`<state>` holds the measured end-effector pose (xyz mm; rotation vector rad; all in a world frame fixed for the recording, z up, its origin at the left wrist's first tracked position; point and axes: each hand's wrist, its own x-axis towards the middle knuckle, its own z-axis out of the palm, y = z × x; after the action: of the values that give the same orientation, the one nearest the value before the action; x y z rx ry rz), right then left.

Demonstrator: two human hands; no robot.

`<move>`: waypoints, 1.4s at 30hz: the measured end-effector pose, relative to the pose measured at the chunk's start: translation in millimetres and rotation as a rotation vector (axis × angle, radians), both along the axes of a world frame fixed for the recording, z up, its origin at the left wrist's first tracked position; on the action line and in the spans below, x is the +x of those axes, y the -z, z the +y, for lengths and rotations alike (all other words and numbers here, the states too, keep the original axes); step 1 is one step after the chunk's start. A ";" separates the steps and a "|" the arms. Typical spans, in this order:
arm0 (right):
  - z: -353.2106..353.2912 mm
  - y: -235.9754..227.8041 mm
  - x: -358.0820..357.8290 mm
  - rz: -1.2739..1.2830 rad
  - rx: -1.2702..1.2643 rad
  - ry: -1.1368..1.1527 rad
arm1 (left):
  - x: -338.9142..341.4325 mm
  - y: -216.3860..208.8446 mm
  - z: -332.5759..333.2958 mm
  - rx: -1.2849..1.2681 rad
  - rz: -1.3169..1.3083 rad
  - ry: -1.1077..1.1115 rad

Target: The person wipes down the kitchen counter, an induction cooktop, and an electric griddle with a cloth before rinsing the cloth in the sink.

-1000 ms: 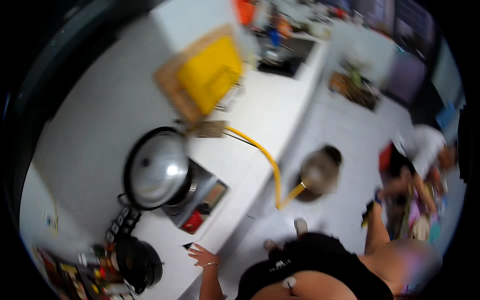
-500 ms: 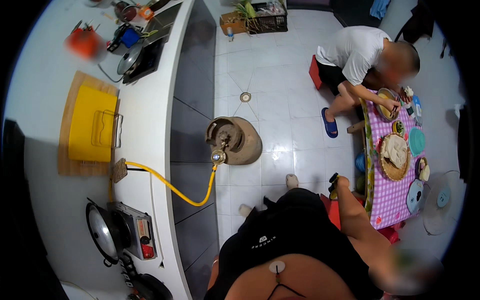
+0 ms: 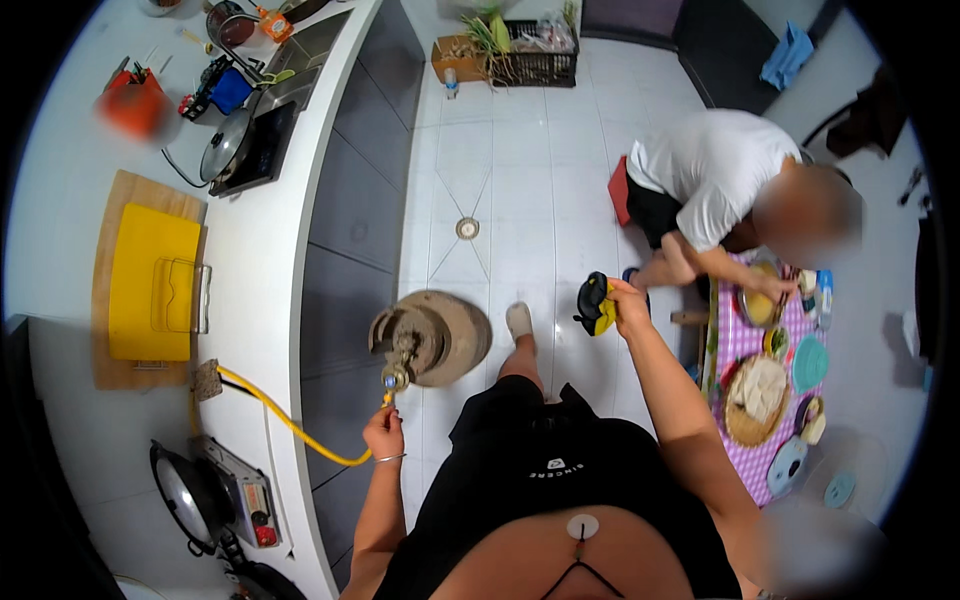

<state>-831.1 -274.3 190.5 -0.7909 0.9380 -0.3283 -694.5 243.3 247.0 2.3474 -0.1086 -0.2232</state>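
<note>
My left hand [image 3: 383, 434] is closed around the end of a yellow gas hose [image 3: 290, 424], just below the brass-coloured regulator [image 3: 396, 376]. That regulator sits at the valve of a rusty, brownish gas cylinder [image 3: 450, 340] standing on the tiled floor. Out in front, to the right, my right hand [image 3: 630, 306] grips a small black-and-yellow object [image 3: 597, 304] with rounded black parts. Its exact kind I cannot make out.
Along the left runs a white counter [image 3: 250, 250] with a portable gas stove [image 3: 245, 490], a wok [image 3: 190, 490] and a yellow box [image 3: 155, 280]. At right, a person in a white shirt [image 3: 715, 165] works at a table with a checked cloth [image 3: 742, 462]. A floor drain [image 3: 467, 228] lies ahead.
My left hand has come into view and taken hold of the hose by the regulator. My right hand has moved forward and left with the black-and-yellow object. The view has shifted.
</note>
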 end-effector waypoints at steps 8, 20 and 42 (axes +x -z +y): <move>-131.5 -19.4 53.5 -0.115 0.146 0.086 | 193.8 -9.9 -179.6 0.082 -0.227 0.175; -347.2 9.0 208.0 -0.130 0.166 0.202 | 381.2 18.5 -407.4 0.567 0.234 0.763; -460.3 -132.3 802.0 -0.426 0.507 -0.386 | 674.9 113.9 -534.3 0.456 0.338 0.340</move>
<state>-29.1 -734.6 322.8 -0.3942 0.4201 0.0832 -19.5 -291.0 133.1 2.6871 -0.3190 -0.8868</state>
